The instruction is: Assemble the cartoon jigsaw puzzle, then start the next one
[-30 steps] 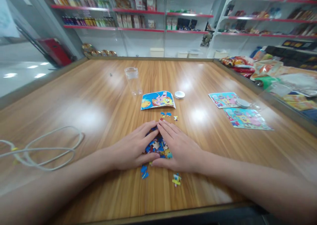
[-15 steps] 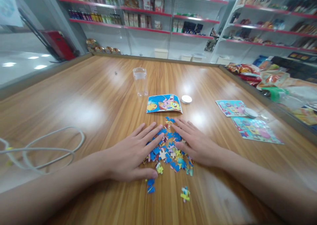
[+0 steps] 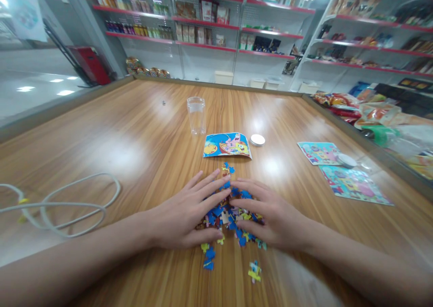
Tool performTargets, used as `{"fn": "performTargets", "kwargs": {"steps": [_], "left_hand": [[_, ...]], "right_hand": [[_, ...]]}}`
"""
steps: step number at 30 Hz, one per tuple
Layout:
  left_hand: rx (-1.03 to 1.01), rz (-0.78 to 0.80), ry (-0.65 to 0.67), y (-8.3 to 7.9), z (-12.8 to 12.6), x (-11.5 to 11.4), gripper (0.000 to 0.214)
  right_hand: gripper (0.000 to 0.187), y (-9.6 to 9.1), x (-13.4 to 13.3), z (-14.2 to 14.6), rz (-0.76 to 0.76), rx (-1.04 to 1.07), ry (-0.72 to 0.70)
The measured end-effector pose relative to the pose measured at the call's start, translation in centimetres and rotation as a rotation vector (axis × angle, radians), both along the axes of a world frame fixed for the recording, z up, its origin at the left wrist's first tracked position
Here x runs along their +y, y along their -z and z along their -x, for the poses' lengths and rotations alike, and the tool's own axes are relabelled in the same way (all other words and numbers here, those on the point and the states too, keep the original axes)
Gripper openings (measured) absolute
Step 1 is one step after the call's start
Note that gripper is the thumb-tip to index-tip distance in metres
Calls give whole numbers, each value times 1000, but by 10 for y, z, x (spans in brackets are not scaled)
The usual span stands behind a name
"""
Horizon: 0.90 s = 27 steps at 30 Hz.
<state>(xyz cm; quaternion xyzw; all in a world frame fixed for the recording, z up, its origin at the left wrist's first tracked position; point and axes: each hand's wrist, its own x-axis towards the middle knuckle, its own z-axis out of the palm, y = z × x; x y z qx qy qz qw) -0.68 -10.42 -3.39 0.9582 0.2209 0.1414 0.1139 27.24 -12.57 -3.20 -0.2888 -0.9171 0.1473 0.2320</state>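
Observation:
A loose heap of jigsaw puzzle pieces (image 3: 225, 217), mostly blue and yellow, lies on the wooden table in front of me. From the left, my left hand (image 3: 189, 210) rests over the heap's edge with fingers spread. My right hand (image 3: 270, 210) covers the opposite side, its fingers apart and slightly bent over the pieces. The fingertips of both hands almost meet above the heap, hiding part of it. Closer to me lie a single yellow piece (image 3: 254, 271) and a few blue pieces (image 3: 209, 258). Beyond the heap is a curled cartoon picture card (image 3: 227, 145).
Behind the card stands a clear plastic cup (image 3: 196, 116), with a white round lid (image 3: 257, 139) to its right. Two picture sheets (image 3: 355, 184) lie at the right. A pale cable (image 3: 81, 203) loops at the left. Packaged goods (image 3: 389, 113) sit past the right edge.
My right hand has moved inward and left over the heap, its fingers now more bent. My left hand has shifted slightly toward it, and the view has tilted up a little.

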Motion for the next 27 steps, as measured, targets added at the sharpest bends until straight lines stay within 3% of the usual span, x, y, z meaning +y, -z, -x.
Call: {"fn": "performTargets", "kwargs": {"steps": [3,6,13,18,27], "left_hand": [[-175,-85,69,-1,-3,2,31],[-218,-93,117,-1,-5,3,14],[-198,-9,136,-5,-6,-3,8],[-150,34,69,-8,-9,-8,10],[-184,-38,51,-5,-12,-10,3]], "right_hand": [[15,-5,-1,-1,-18,38,14],[8,-10,-1,-2,-12,27,10],[10,-14,-4,0,20,-13,-89],[23,-16,-5,1,5,-28,-44],[6,-11,-7,6,-133,-29,-60]]}}
